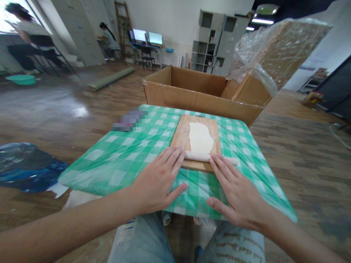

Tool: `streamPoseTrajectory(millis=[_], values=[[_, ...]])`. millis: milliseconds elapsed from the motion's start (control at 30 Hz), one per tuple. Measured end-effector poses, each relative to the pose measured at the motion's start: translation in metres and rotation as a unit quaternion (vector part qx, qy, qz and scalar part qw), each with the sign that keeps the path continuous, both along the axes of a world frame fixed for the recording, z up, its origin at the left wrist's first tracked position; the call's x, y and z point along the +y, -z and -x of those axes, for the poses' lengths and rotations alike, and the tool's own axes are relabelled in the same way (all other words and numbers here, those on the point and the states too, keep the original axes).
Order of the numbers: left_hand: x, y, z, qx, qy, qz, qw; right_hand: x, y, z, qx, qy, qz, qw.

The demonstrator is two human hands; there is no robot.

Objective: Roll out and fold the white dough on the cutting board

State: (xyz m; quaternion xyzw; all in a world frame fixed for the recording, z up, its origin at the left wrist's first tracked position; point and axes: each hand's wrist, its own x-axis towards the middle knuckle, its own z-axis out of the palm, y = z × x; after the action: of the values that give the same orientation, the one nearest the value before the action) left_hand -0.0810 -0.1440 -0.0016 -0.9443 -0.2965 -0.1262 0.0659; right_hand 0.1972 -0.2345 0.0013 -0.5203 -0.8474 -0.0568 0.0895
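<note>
A pale wooden rolling pin (197, 156) lies crosswise over the near part of a wooden cutting board (180, 131). Under and beyond it spreads a thin, uneven sheet of cream-coloured dough (200, 137). My left hand (161, 175) rests its outstretched fingertips on the pin's left end, covering that end. With fingers straight and thumb apart, my right hand (236, 190) lies flat on the pin towards its right end, whose tip pokes out past the fingers. Neither hand is wrapped round the pin.
A green-and-white checked cloth (109, 160) covers the table. A blurred-out object (129, 119) lies at its far left. Behind stands a large open cardboard box (197, 96) with plastic-wrapped material (285, 51). A blue plastic bag (30, 168) is on the floor at left. Two people sit farther back.
</note>
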Motion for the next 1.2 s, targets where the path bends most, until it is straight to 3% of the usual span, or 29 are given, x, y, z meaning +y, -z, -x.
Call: streamPoseTrajectory(millis=[233, 400, 633, 867, 1033, 1200], values=[[-0.009, 0.008, 0.006, -0.016, 0.011, -0.004, 1.000, -0.008, 0.011, 0.000, 0.003, -0.015, -0.016, 1.000], [0.004, 0.001, -0.001, -0.018, 0.006, 0.011, 1.000, 0.007, 0.008, -0.006, 0.021, 0.002, -0.003, 1.000], [0.061, -0.003, -0.029, -0.010, -0.029, 0.043, 0.999, 0.084, -0.005, -0.027, 0.066, 0.004, 0.053, 0.996], [0.125, -0.007, -0.052, -0.021, -0.067, 0.090, 0.993, 0.172, -0.004, -0.041, 0.106, 0.054, 0.151, 0.981], [0.161, -0.006, -0.059, -0.014, -0.074, 0.097, 0.992, 0.215, 0.007, -0.047, 0.062, 0.023, 0.071, 0.995], [0.197, 0.004, -0.064, -0.057, -0.032, 0.127, 0.990, 0.234, 0.009, -0.046, 0.019, 0.003, -0.004, 1.000]])
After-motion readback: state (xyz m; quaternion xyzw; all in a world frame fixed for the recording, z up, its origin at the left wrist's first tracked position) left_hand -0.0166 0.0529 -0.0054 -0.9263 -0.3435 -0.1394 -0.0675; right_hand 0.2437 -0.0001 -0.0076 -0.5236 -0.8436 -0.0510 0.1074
